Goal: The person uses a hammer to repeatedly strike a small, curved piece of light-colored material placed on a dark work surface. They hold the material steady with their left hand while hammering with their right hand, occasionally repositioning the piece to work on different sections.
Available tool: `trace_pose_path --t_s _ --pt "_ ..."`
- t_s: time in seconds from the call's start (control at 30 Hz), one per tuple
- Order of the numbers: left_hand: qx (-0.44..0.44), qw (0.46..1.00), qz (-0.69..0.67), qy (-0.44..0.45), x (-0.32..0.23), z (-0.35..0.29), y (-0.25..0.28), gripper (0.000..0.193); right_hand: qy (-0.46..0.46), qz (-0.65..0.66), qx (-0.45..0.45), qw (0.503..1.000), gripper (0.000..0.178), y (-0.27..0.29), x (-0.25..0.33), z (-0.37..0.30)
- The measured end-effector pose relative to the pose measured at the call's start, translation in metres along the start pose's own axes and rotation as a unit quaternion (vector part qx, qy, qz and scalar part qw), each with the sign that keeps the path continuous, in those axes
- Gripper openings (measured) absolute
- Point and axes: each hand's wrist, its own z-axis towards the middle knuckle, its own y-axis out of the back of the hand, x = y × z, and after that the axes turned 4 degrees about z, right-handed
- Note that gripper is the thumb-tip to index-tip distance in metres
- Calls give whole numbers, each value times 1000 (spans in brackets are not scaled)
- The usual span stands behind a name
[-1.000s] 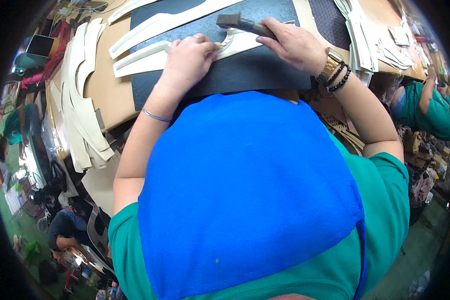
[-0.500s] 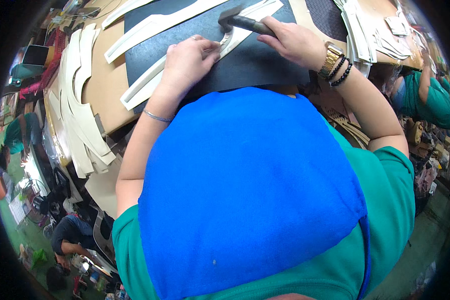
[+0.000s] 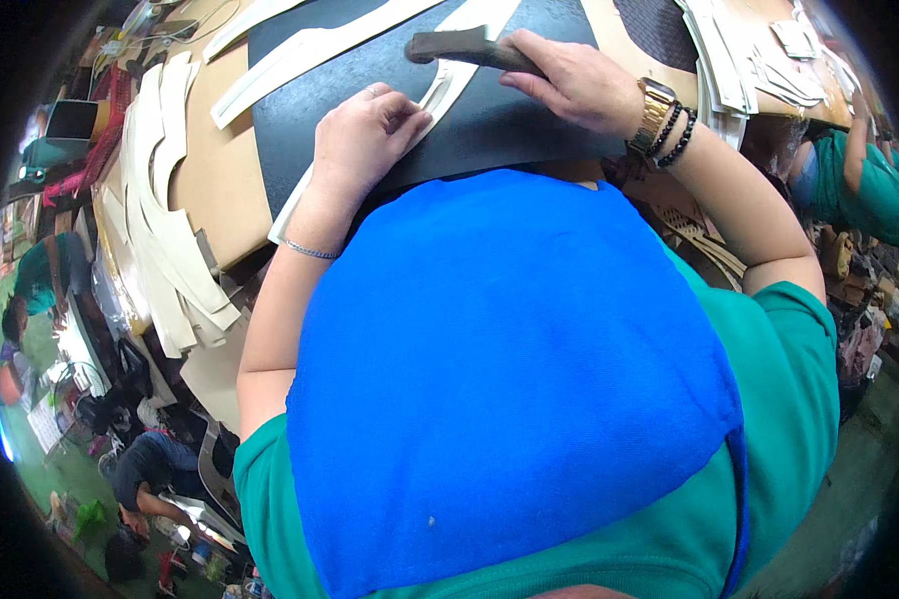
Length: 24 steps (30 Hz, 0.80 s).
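Note:
My right hand point(image 3: 577, 86) grips the handle of a dark-headed hammer point(image 3: 454, 46), its head to the left over the white curved piece. That long off-white piece point(image 3: 459, 84), which looks like cut leather or sheet material, lies aslant on a black mat point(image 3: 529, 125). My left hand point(image 3: 368, 136) is closed, thumb and fingertips pinched at the inner curved edge of the piece, just below the hammer. Part of the piece runs hidden under my left hand and forearm. Another off-white strip point(image 3: 315, 55) lies on the mat farther left.
Stacks of off-white cut pieces point(image 3: 165, 235) lie at the table's left edge. More stacked pieces point(image 3: 717, 65) stand at the right beside a dark textured sheet point(image 3: 659, 30). Other people in green shirts point(image 3: 854, 185) work at both sides.
The hammer has swung left and its head lies flatter. The white piece has turned steeper under my left hand, which has shifted slightly left and nearer me.

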Motion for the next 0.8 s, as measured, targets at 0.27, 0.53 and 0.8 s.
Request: trace_pose_path --t_s 0.27,0.53,0.8 --pt "-36 996 85 -14 -26 31 -27 27 -67 -6 33 997 32 11 -17 -15" --pt "92 968 -202 120 -18 28 -14 23 -127 -28 39 991 33 19 -9 -31" --pt "29 999 -20 -7 -22 24 -16 20 -37 -39 -12 998 32 11 -1 -14"
